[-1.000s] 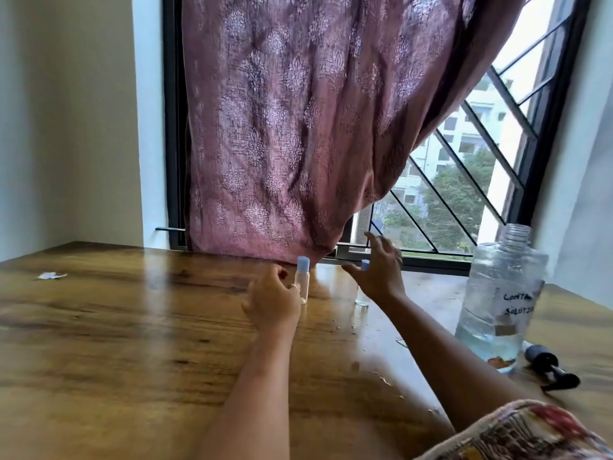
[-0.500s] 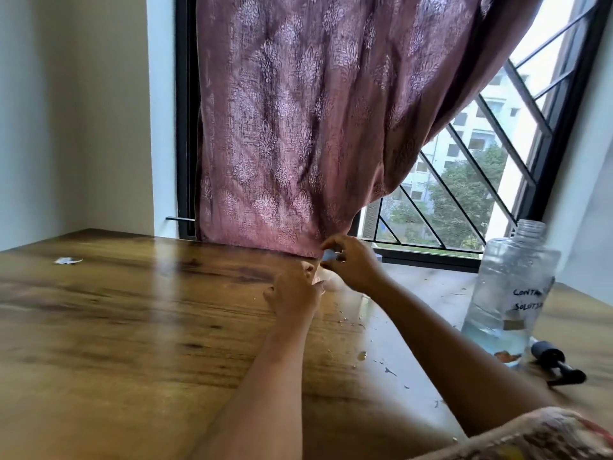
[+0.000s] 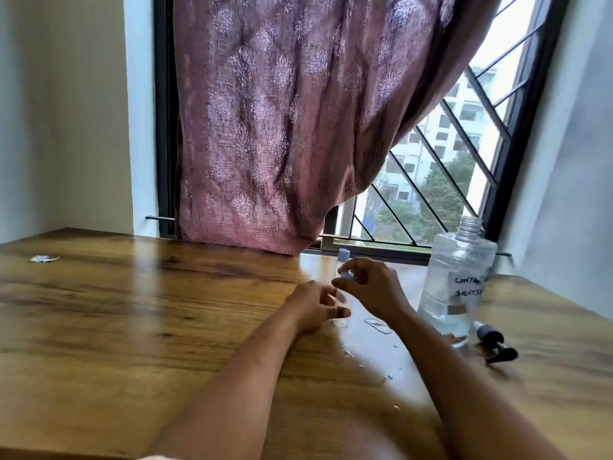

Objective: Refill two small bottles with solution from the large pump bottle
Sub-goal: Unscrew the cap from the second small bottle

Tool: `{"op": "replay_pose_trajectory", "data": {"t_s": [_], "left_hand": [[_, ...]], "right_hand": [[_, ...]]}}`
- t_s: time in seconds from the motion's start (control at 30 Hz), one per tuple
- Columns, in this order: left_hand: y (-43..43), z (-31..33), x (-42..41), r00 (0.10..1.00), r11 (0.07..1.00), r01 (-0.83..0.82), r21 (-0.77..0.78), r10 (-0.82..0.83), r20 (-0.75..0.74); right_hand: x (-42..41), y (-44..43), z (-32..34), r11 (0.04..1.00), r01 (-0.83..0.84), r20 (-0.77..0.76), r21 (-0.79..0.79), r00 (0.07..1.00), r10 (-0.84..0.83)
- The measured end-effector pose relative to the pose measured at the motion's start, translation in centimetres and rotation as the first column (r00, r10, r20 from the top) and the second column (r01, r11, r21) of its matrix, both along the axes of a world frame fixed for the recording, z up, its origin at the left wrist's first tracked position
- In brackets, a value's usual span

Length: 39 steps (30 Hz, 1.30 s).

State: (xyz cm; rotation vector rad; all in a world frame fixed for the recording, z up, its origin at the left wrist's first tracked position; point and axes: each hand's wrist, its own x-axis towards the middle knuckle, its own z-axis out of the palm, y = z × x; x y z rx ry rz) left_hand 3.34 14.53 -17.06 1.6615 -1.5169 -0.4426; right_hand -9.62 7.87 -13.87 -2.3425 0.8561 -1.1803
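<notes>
A small clear bottle (image 3: 342, 318) stands on the wooden table (image 3: 132, 327) between my hands. My left hand (image 3: 313, 307) holds its body and my right hand (image 3: 371, 287) pinches its blue cap (image 3: 346, 275). Just behind them a second small bottle with a blue cap (image 3: 343, 254) stands upright, mostly hidden by my fingers. To the right is the large clear bottle (image 3: 457, 283), its neck open, with a little liquid at the bottom and a handwritten label. Its black pump (image 3: 494, 341) lies on the table beside it.
A mauve patterned curtain (image 3: 282, 127) hangs to the table's far edge in front of a barred window (image 3: 447, 167). A scrap of white paper (image 3: 43, 258) lies far left. Small drops and a clear scrap (image 3: 378, 326) sit near my right wrist.
Both hands have drawn back from the window side with one small bottle. The right hand has shifted onto its cap, and the other small bottle stays behind.
</notes>
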Motion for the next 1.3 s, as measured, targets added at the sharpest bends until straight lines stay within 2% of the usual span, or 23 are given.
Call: {"op": "replay_pose_trajectory", "data": {"t_s": [0.37, 0.63, 0.77, 0.87, 0.93, 1.0, 1.07, 1.13, 1.23, 1.3], "left_hand": [[-0.6, -0.5, -0.1, 0.997, 1.000, -0.009, 0.001, 0.009, 0.082], [-0.7, -0.4, -0.3, 0.998, 1.000, 0.002, 0.016, -0.003, 0.064], [-0.7, -0.5, -0.3, 0.995, 1.000, 0.022, 0.012, -0.023, 0.094], [-0.8, -0.6, -0.2, 0.994, 1.000, 0.012, 0.014, -0.013, 0.111], [-0.8, -0.6, -0.3, 0.998, 1.000, 0.009, 0.014, -0.009, 0.066], [-0.7, -0.6, -0.2, 0.999, 0.999, 0.026, 0.022, -0.027, 0.040], [-0.6, -0.4, -0.2, 0.998, 0.998, 0.057, 0.035, -0.058, 0.025], [-0.5, -0.3, -0.2, 0.997, 0.996, 0.076, 0.042, -0.076, 0.008], [-0.5, -0.2, -0.2, 0.998, 0.997, 0.068, 0.040, -0.068, -0.003], [-0.6, -0.2, -0.2, 0.997, 0.996, 0.075, 0.038, -0.075, -0.014]], "right_hand": [[-1.4, -1.0, 0.6, 0.994, -0.106, -0.093, 0.024, 0.990, 0.108], [-2.2, -1.2, 1.1, 0.979, -0.195, -0.153, 0.059, 0.967, 0.202], [-2.4, -1.1, 1.3, 0.933, -0.319, -0.107, 0.167, 0.935, 0.338], [-2.6, -1.1, 1.2, 0.828, -0.451, 0.036, 0.333, 0.884, 0.467], [-2.5, -1.1, 1.0, 0.805, -0.459, 0.102, 0.376, 0.884, 0.456], [-2.5, -1.0, 1.1, 0.889, -0.342, 0.092, 0.305, 0.939, 0.330], [-2.2, -1.1, 1.2, 0.981, -0.144, 0.019, 0.127, 0.990, 0.143], [-1.7, -1.2, 1.0, 0.999, -0.025, -0.061, -0.037, 0.998, 0.022], [-1.1, -1.1, 0.6, 0.994, -0.038, -0.148, -0.107, 0.989, 0.022], [-1.3, -1.1, 0.9, 0.991, -0.117, -0.170, -0.065, 0.980, 0.105]]}}
